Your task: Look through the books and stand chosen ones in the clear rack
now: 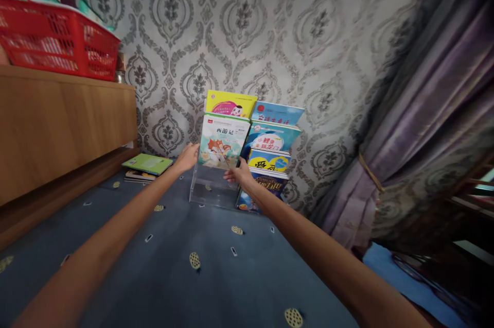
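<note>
Right now, a white-and-green paper book with an illustrated cover (216, 135) is standing upright at the left column of a clear plastic tiered stand (210, 194), its long axis running upright and its top leaning back. My left hand (189, 156) is touching its left edge with bent fingers, so the book is lying directly to that hand's right; I cannot tell how firmly I am pinching. My right hand (240, 172) is reaching across the stand's front at the book's lower right corner, about half open, thumb up, nothing visibly gripped. Behind the book, a yellow-and-pink book (231, 99) is showing its upper part. The stand's right column is holding a light-blue book (280, 113), a teal book (286, 135), a yellow-and-blue book (283, 163) and a dark-blue book (266, 186), from top to bottom. Left of the stand, a lime-green book (148, 164) is topping a small pile; farther left and higher, a red plastic basket (81, 42) is holding contents I cannot identify.
</note>
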Demonstrator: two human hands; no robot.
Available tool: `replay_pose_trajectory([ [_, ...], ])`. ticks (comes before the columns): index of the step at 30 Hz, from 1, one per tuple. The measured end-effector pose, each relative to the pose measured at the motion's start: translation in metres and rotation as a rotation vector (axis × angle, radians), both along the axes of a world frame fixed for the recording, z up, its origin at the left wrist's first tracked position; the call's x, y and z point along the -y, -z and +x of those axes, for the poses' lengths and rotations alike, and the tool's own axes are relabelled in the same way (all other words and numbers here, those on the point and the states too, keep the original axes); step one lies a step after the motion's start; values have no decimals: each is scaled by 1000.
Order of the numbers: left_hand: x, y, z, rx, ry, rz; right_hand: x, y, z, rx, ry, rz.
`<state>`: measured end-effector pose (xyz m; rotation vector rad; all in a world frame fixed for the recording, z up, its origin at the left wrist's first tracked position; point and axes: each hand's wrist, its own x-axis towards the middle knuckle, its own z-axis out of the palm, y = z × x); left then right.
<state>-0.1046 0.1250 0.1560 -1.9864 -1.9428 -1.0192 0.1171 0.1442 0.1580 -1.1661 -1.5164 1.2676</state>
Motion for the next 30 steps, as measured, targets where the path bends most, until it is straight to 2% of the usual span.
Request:
replay_pose_trajectory([
  [2,11,18,-2,1,17,-10,3,7,3,-3,-3,19],
  [4,27,42,-5,-1,34,-22,9,23,9,-3,-24,62],
  [7,54,81,-17,-62,10,-46,28,66,20,34,-157,112],
  [9,67,100,-31,-174,-131,-137,45,101,27,50,-292,71],
  [11,71,110,-48,-187,-235,-176,63,134,34,49,-388,-12],
  [14,66,111,-75,-167,-375,-186,82,166,40,-16,-342,17],
  [17,54,109,-96,-168,-465,-233,89,176,42,-70,-264,84],
  [21,41,113,-108,-178,-510,-366,90,175,41,-23,-267,118],
  [25,34,116,-113,-264,-538,-375,91,175,42,6,-286,156],
  [30,33,112,-117,-347,-521,-374,92,176,44,25,-308,169],
])
